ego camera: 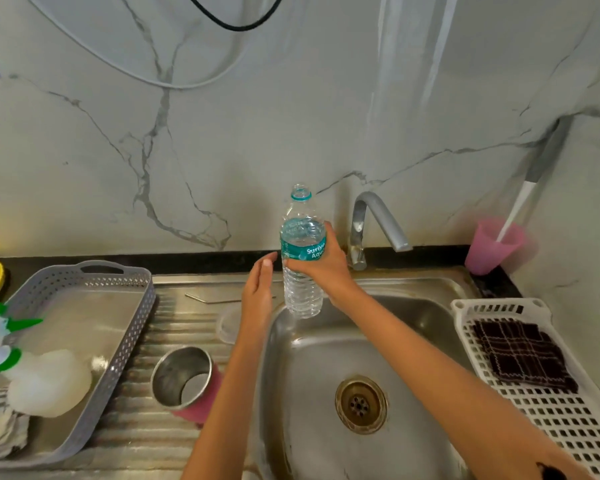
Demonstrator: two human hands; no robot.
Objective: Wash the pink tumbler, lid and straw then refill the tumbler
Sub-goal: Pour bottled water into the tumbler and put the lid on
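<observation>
The pink tumbler (187,382) with a steel inside stands open on the ribbed draining board, left of the sink basin (326,358). A clear lid (227,323) lies on the board behind it, partly hidden by my left arm. A thin metal straw (212,299) lies farther back. My right hand (321,265) grips an uncapped water bottle (302,258), upright, above the basin's back left corner. My left hand (258,292) is open, fingers straight, just left of the bottle and not touching it.
A steel tap (374,223) stands behind the basin. A pink cup (492,247) with a white brush handle sits at the back right. A white basket (551,410) with a dark cloth is on the right. A grey tray (84,341) with white items is on the left.
</observation>
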